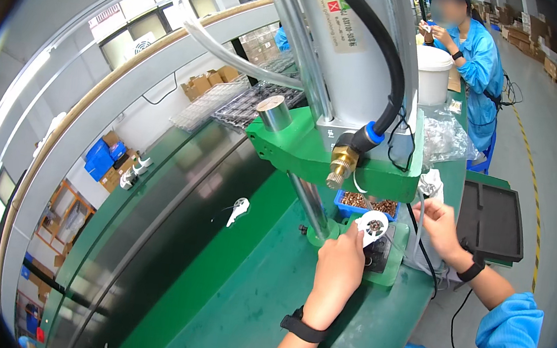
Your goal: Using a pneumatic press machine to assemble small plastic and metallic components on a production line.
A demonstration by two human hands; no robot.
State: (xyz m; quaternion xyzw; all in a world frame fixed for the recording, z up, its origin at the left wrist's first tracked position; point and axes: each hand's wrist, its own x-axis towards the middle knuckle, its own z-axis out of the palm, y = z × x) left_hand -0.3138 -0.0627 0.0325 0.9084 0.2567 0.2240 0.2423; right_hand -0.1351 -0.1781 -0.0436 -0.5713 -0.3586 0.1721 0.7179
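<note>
My left hand (339, 265) is closed on a white plastic part (374, 223) with a round, ring-shaped head and small metal pieces showing in its middle. The part is over the dark base plate (378, 259) of a green bench press (335, 149). To the right of the press, my right hand (440, 228) has its fingers bent together beside a grey tube; whatever they hold, if anything, is too small to make out. Behind the white part stands a blue bin (346, 207) of small copper-coloured pieces. More white parts (431, 183) lie just beyond my right hand.
A brass air fitting (341, 167) and a black hose (392, 64) hang off the press. On the left runs a dark conveyor belt (197, 233) carrying a white part (239, 212). A black tray (491, 220) sits at right. Farther back, a co-worker (483, 66) handles something small near a white bucket (434, 75).
</note>
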